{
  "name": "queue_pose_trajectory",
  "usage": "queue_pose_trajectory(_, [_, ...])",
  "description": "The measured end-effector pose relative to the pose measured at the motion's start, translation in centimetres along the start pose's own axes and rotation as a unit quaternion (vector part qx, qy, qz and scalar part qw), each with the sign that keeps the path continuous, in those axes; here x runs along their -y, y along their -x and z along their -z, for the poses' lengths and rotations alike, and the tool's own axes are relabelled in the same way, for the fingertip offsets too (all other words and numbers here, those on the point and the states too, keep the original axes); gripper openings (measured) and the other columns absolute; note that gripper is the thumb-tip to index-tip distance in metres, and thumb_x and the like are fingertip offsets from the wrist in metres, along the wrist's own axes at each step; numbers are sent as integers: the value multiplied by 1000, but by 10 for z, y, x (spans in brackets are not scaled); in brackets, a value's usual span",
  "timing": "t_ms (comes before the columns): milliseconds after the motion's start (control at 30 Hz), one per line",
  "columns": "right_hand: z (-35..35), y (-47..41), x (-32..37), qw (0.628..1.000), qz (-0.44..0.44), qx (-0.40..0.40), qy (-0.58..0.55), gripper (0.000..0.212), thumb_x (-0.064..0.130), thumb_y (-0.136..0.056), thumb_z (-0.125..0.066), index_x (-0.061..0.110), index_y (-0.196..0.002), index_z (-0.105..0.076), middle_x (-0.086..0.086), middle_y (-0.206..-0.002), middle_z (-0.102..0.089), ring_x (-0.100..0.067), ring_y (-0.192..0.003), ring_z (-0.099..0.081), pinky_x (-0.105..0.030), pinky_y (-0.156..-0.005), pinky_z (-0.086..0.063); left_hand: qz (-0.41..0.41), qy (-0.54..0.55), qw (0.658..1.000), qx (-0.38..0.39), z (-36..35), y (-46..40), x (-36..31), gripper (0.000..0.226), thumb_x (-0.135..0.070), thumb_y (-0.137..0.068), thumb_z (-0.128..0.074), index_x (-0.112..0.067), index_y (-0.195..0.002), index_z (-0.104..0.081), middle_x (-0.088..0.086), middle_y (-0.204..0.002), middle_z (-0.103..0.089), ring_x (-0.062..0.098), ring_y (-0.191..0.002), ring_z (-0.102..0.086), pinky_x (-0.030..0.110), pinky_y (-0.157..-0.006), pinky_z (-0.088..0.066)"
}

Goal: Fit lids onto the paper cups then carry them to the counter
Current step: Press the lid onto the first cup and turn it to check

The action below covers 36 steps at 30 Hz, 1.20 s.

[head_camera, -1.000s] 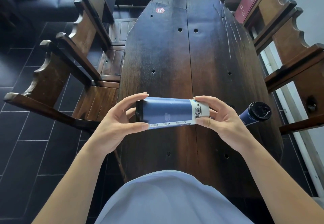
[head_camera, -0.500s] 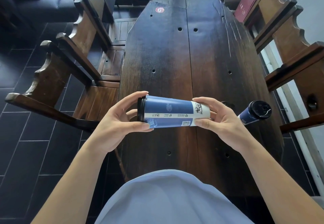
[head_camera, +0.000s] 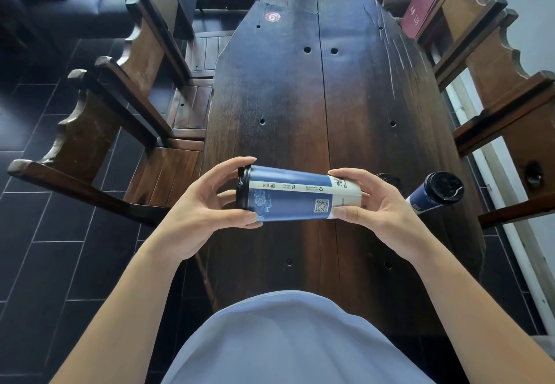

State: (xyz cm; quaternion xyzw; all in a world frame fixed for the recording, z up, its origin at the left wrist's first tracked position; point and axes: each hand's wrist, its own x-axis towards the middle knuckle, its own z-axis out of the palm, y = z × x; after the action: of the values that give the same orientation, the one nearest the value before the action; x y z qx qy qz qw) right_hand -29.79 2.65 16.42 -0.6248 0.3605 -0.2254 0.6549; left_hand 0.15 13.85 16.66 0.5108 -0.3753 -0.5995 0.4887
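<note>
Both hands grasp one blue paper cup sideways mid-frame: left hand clenched at its black lid, right hand at the base, above the bench.

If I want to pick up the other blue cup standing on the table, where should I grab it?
Probably around the blue paper wall of the second cup, just under its black lid, coming from the left side where the table is open. It stands upright and lidded, and pulling on the lid alone could pop it off.
</note>
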Motion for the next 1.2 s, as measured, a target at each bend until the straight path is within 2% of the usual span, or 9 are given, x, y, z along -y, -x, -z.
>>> queue_pose_trajectory(200, [-1, 0, -2, 1000, -28, 10, 3, 51, 25, -82, -77, 35, -129, -58, 15, -118, -68, -10, -125, -59, -28, -83, -61, -12, -12, 1000, 7, 1, 1, 0, 73, -15, -68, -88, -33, -136, -64, 4, -138, -62, 40, -127, -61, 70, -86, -58])
queue_pose_trajectory(400, [1, -2, -1, 996, -77, 51, 9, 47, 34, -88, -65, 35, -135, -58, 12, -119, -69, -8, -121, -62, -27, -81, -60, -26, -10, 999, 16, 4, -5, -3, 80, -18, -70, -86, -35, -144, -59, 0, -145, -61, 35, -133, -59, 59, -101, -55])
queue_pose_trajectory(500, [-4, -3, -1, 993, -90, 75, 10, 57, 28, -84, -72, 33, -138, -55, 8, -121, -70, -13, -120, -65, -31, -90, -59, -35, 52, 998, -29, 0, -12, -5, 82, -23, -70, -88, -32, -146, -57, 0, -142, -64, 29, -124, -66, 51, -96, -59])
queue_pose_trajectory(600, [-19, -6, -3, 989, -101, 97, 50, 65, 19, -84, -82, 37, -138, -52, 12, -123, -68, -10, -119, -66, -35, -98, -58, -28, 64, 996, -63, -10, -22, -6, 69, -31, -77, -79, -25, -142, -58, 5, -129, -68, 22, -116, -67, 47, -97, -58])
queue_pose_trajectory(700, [-36, -9, -7, 985, -113, 101, 76, 67, 16, -81, -86, 37, -135, -52, 12, -126, -68, -8, -117, -67, -36, -100, -57, -4, 85, 993, -76, -19, -32, -7, 66, -36, -79, -77, -22, -141, -57, 7, -120, -71, 20, -106, -70, 42, -92, -59])
queue_pose_trajectory(800, [-50, -11, -13, 984, -120, 86, 95, 70, 24, -75, -91, 41, -131, -50, 16, -125, -68, -5, -113, -68, -33, -98, -57, 24, 103, 991, -85, -27, -40, -8, 56, -36, -88, -72, -18, -138, -56, 4, -113, -74, 20, -97, -73, 42, -88, -59])
queue_pose_trajectory(900, [-63, -13, -17, 984, -125, 70, 109, 69, 28, -74, -92, 47, -123, -47, 23, -119, -65, 6, -107, -66, -17, -83, -58, 45, 94, 992, -73, -33, -43, -8, 52, -38, -88, -66, -16, -135, -57, 2, -110, -75, 20, -95, -74, 41, -83, -61])
queue_pose_trajectory(967, [-68, -14, -18, 984, -124, 62, 113, 70, 29, -73, -93, 48, -121, -46, 27, -117, -64, 11, -107, -64, -11, -76, -55, 54, 83, 993, -66, -34, -44, -8, 55, -40, -88, -66, -16, -137, -57, 3, -112, -75, 20, -97, -74, 41, -82, -61])
queue_pose_trajectory(1200, [-62, -20, -13, 984, -108, 74, 123, 69, 33, -76, -90, 46, -128, -46, 22, -123, -64, 4, -110, -65, -19, -87, -57, 63, 82, 991, -81, -31, -50, -11, 54, -41, -87, -66, -15, -133, -58, 0, -105, -73, 17, -90, -73, 39, -78, -60])
